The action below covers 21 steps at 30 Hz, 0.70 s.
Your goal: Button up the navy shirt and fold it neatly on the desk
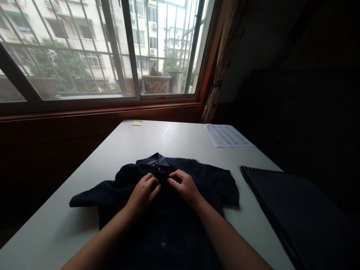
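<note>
A dark navy short-sleeved shirt [168, 221] lies front side up on the white table, its collar [163, 161] pointing toward the window. My left hand [146, 189] pinches the front placket just below the collar, fingers curled. Close beside it on the right, my right hand [184, 185] grips the same placket between thumb and forefinger. One small button [159, 168] shows at the collar, and another button [162, 245] shows lower on the front. What lies right between my fingertips is too dark to make out.
The white table [112, 150] carries printed sheets [229, 135] at the back right and a yellow sticky note [137, 123] at its far edge. A black ring-bound book or folder [295, 213] covers the right side. Beyond stand a barred window [165, 45] and a curtain [216, 82].
</note>
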Each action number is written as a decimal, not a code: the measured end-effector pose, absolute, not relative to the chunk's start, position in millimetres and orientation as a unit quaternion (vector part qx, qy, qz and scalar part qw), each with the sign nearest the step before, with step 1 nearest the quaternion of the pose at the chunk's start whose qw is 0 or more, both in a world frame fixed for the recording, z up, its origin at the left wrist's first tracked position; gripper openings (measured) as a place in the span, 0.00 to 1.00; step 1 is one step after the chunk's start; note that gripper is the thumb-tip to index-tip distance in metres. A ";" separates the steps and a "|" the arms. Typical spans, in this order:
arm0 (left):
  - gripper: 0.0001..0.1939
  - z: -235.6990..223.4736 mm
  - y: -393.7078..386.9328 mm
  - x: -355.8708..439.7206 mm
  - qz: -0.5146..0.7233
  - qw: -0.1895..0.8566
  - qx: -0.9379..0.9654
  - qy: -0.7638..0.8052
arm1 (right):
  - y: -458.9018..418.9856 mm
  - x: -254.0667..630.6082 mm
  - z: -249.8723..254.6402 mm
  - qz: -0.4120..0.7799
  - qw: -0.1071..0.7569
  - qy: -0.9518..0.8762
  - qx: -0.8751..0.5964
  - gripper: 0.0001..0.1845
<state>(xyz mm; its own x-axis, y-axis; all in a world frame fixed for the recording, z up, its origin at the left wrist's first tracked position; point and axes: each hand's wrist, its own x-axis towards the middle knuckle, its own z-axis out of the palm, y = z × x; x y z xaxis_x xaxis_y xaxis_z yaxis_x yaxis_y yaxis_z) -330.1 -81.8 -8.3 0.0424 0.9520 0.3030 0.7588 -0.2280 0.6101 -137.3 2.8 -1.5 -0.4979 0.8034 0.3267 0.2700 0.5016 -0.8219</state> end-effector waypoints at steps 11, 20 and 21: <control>0.05 -5.5 -83.0 -328.6 0.342 0.158 0.700 0.607 | 3.8 -137.4 -3.4 0.368 0.364 -0.786 -0.339 0.02; 0.06 -6.7 -82.4 -329.8 0.349 0.164 0.696 0.606 | 4.1 -137.2 -5.5 0.368 0.368 -0.784 -0.336 0.02; 0.06 -6.7 -82.6 -329.8 0.349 0.163 0.695 0.607 | 4.0 -137.2 -5.4 0.369 0.369 -0.784 -0.336 0.02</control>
